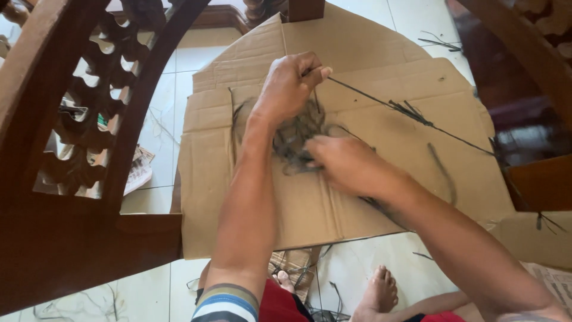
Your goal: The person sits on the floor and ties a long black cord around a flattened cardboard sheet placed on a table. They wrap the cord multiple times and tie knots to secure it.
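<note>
My left hand (290, 83) is closed on a thin dark strand (417, 114) that stretches taut to the right across a flattened brown cardboard sheet (226, 185). My right hand (348, 164) reaches leftwards into a tangled bundle of dark strands (298, 134) lying on the cardboard; its fingers are blurred and seem pinched on the tangle. A loose curved dark strand (444, 173) lies on the cardboard to the right.
Carved dark wooden furniture (77, 149) rises at the left, and more dark wood (524, 65) stands at the right. White floor tiles (369, 262) show below the cardboard, with my bare foot (376, 293) and stray strand scraps. Newspaper (138, 170) lies at the left.
</note>
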